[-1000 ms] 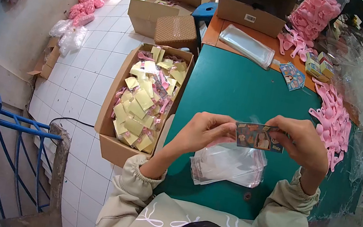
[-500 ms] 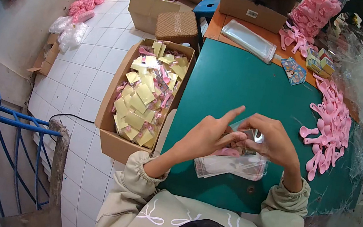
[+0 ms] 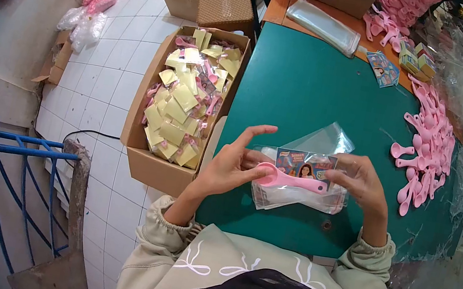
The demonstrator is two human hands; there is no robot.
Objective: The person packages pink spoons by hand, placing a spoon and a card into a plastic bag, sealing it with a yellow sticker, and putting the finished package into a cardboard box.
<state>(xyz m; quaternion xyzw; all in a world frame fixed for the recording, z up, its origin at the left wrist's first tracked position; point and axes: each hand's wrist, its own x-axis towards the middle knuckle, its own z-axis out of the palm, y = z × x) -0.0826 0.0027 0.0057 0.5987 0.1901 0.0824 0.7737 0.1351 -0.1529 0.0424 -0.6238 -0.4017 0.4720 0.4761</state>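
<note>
A pink measuring spoon (image 3: 294, 181) lies across a printed card (image 3: 306, 164) over the clear plastic bags. My left hand (image 3: 235, 162) pinches the spoon's bowl end between thumb and curled fingers, its index finger pointing outward. At the other end, my right hand (image 3: 363, 183) grips the edge of a clear plastic bag (image 3: 333, 162) around the card, thumb near the spoon handle's tip. Underneath both hands is a loose stack of clear bags (image 3: 271, 200), with one bag (image 3: 331, 138) fanned out beyond them on the green table (image 3: 303, 89).
Pink spoons (image 3: 426, 145) are heaped at the table's right. More cards (image 3: 383, 69), small boxes (image 3: 416, 61) and a pack of clear bags (image 3: 323, 27) lie at the back. On the left stands a carton (image 3: 161, 172) full of packed bags (image 3: 178, 110). A blue metal rail (image 3: 26, 150) is farther left.
The card and spoon, mostly hidden by my hands before, now show face up. My hands have moved apart, the left to the left and the right slightly rightward. The head view has shifted.
</note>
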